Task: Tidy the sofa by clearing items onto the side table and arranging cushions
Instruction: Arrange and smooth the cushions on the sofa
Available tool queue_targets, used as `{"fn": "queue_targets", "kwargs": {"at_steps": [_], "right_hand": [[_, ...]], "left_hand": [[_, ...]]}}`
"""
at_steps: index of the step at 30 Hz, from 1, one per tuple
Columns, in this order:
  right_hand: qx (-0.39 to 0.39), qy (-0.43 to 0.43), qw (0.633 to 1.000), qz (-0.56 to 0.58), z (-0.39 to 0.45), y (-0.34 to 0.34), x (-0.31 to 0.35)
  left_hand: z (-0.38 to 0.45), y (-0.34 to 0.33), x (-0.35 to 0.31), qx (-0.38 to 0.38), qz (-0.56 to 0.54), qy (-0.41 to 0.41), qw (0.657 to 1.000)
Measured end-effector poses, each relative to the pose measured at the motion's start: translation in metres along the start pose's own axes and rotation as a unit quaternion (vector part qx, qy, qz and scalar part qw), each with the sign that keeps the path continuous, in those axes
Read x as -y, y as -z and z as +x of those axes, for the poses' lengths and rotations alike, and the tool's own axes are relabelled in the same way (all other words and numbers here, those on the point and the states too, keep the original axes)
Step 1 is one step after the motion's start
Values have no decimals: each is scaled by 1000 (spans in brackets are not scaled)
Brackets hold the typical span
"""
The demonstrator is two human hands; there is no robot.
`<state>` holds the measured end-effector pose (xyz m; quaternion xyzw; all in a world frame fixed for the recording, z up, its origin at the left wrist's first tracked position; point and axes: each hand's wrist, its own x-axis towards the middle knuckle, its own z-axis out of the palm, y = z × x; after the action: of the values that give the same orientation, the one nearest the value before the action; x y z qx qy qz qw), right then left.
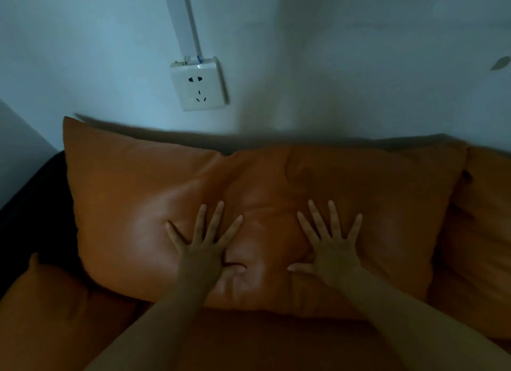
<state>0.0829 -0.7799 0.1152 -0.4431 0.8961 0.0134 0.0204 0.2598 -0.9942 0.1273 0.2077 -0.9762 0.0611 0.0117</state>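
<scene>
Orange sofa [262,340] stands against the wall. Large orange cushion [143,193] leans upright on its backrest, long axis left-right, face toward the person. Left hand [200,256] and right hand [333,253] press flat on its centre, fingers spread, gripping nothing, equally near.

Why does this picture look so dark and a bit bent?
Head view: the room is dim with a bluish cast; a soft sheen shows on the orange cushion around the left hand and right hand; the wide lens tilts the wall socket; the cushion's top edge is blurred.
</scene>
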Motion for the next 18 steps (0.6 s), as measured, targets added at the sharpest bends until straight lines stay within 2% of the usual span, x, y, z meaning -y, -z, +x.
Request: {"fn": "queue_targets", "kwargs": {"at_steps": [4,8,11,15,18], "right_hand": [[-5,-24,999,20,17,-15,1],[-14,-20,1000,18,17,-8,5],[17,-36,999,-37,10,0,10],[50,-38,996,-71,-5,14,13],[51,-46,996,-61,-12,30,23]], "left_hand": [[18,-15,4,-23,-15,-4,1000],[23,-20,8,-8,5,6,1000],[19,-16,11,11,-19,-7,1000],[9,-5,27,-13,-36,-36,999],[2,1,52,-16,-54,36,998]]}}
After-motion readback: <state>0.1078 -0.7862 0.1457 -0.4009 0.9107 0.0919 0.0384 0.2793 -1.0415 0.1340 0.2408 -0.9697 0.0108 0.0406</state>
